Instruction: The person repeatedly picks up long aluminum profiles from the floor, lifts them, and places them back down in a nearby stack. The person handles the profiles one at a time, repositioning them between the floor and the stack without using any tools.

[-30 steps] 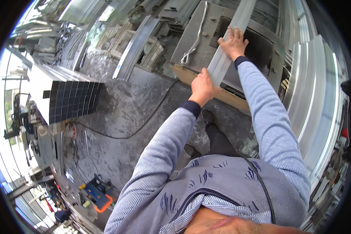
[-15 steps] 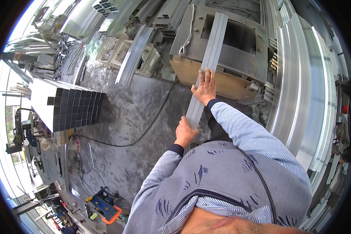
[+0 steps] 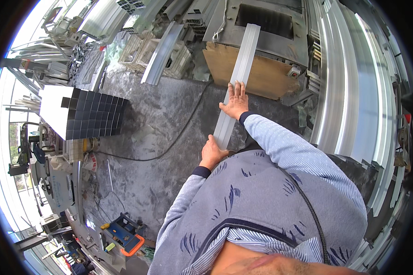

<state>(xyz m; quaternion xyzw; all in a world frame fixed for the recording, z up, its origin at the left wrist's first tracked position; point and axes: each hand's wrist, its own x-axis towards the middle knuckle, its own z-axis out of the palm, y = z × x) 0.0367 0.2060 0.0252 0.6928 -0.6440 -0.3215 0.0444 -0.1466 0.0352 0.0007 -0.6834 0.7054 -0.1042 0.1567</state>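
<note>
A long, pale grey grooved aluminium profile (image 3: 244,57) runs away from my body, its far end over the upper part of a boxy machine (image 3: 261,43) with a dark window. At the profile's near end, my left hand (image 3: 212,152) grips the left edge, thumb across the top. Farther along, my right hand (image 3: 235,101) holds it from above, fingers over the upper face and thumb at the left edge. The undersides of both grips are hidden.
Long metal profiles (image 3: 348,82) stand along the right. A stack of dark-ended square tubes (image 3: 94,114) is at left. Crates (image 3: 176,62) and another profile (image 3: 163,52) lie ahead left. A black cable (image 3: 170,149) crosses the floor. A blue and orange tool stand (image 3: 126,236) sits lower left.
The profile has drawn back toward me, so its far end covers less of the machine. Both hands moved with it and keep their hold. The machine now appears farther off.
</note>
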